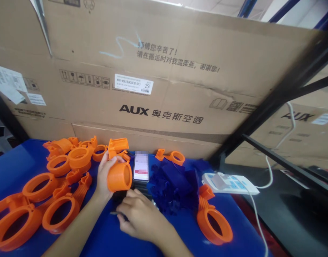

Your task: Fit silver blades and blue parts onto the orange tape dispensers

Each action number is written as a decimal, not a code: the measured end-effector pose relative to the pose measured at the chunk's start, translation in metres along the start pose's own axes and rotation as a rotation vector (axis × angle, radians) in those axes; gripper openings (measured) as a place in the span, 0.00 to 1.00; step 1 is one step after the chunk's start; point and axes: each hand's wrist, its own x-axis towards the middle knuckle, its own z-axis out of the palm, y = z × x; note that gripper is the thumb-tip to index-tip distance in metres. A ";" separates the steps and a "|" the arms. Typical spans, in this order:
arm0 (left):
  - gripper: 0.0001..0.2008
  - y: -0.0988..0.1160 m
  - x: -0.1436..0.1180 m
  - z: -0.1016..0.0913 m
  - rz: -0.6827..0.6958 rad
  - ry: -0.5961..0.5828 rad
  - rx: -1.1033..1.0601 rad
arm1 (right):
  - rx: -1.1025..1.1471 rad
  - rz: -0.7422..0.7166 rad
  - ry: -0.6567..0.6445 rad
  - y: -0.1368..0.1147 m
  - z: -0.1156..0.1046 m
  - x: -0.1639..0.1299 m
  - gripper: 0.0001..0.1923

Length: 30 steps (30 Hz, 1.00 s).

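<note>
An orange plastic part with a round cup-like ring (119, 176) and a bracket-shaped end is gripped in my left hand (103, 175), which is closed around its left side. My right hand (139, 214) is just below and to the right, with its fingers curled. A thin dark tool (117, 213) sticks out to the left from under those fingers; its kind is hidden. Behind the hands lies a phone (141, 167) with its screen lit. Beside it, on the right, is a heap of dark blue pieces (174, 185).
Several orange ring parts (79, 157) crowd the left of the blue table (99, 241). Others, an orange ring (177, 157) and a larger one (214, 226), lie right. A white power strip (229, 182) with cables sits at the right edge. A large cardboard box (164, 92) stands behind.
</note>
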 end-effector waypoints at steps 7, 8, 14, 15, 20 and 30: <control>0.09 -0.001 0.001 0.000 0.011 0.009 0.005 | -0.086 -0.006 0.024 0.002 0.002 0.000 0.12; 0.09 -0.001 0.001 0.000 0.009 0.006 0.005 | -0.086 0.000 0.026 0.003 0.001 -0.001 0.11; 0.10 -0.003 0.000 0.001 -0.001 0.007 0.032 | -0.073 0.014 0.067 0.007 0.002 -0.002 0.10; 0.10 -0.004 0.000 0.002 -0.007 0.007 0.041 | -0.070 0.015 0.074 0.007 0.003 -0.001 0.11; 0.10 -0.006 -0.002 0.004 -0.027 -0.014 0.048 | -0.089 0.019 0.074 0.006 0.007 0.001 0.15; 0.18 -0.017 0.002 -0.001 -0.006 -0.030 0.165 | -0.111 0.043 -0.003 0.006 0.002 0.002 0.13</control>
